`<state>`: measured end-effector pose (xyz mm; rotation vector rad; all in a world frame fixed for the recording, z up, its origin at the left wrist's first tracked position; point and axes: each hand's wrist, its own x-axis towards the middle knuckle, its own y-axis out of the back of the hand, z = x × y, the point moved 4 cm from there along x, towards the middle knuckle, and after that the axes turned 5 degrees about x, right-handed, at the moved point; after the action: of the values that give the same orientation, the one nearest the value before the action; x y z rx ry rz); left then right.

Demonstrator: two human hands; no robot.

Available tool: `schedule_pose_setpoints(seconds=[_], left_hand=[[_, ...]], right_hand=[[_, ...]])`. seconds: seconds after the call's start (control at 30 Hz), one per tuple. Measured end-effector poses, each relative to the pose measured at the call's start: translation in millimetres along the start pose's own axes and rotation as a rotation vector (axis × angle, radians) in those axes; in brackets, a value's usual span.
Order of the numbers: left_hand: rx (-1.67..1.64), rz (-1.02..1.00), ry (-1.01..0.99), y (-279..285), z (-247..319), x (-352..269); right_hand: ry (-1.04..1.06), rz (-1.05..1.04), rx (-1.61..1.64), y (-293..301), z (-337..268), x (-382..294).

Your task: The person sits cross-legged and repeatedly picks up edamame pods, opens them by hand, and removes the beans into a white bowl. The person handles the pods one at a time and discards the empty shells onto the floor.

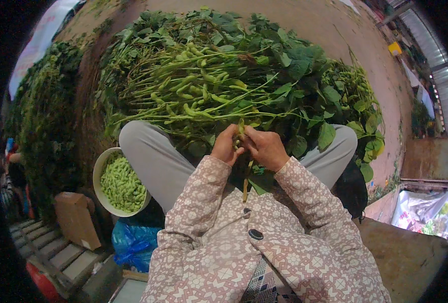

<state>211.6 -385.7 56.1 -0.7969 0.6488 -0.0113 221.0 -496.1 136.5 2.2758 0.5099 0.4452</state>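
Between my knees, my left hand (225, 145) and my right hand (268, 147) meet at the fingertips. A green soybean pod (241, 126) pokes up between them, and my left fingers close around pods that are mostly hidden. My right hand grips a soybean stalk, whose yellowish lower end (245, 185) hangs down in front of my jacket. Just beyond my hands, a large heap of cut soybean plants (209, 81) spreads out, with pods and stalks on the left and broad leaves on the right. A pale bucket (96, 180) left of my knee holds loose picked pods (122, 185).
Blue plastic bags (135, 242) lie below the bucket, beside a cardboard box (74, 217). More plants (49, 125) are piled at the left, where a person (16, 166) is partly visible. Wooden slats (61, 250) lie lower left. A plastic-lined container (428, 212) stands at the right.
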Motion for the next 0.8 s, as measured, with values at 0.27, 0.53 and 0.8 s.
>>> schedule_pose_setpoints(seconds=[0.27,0.53,0.8], left_hand=[[0.015,-0.174,0.032,16.7,14.4,-7.3],[0.083,-0.148,-0.013,21.9,21.4,-20.2],[-0.026,-0.176,0.013,31.9,32.7,-29.8]], right_hand=[[-0.101,-0.164,-0.1,-2.7,-6.2,21.0],[-0.068,-0.203,-0.147,7.6,-43.7,65.3],[0.072,-0.04,-0.223,-41.7,-52.5,118.3]])
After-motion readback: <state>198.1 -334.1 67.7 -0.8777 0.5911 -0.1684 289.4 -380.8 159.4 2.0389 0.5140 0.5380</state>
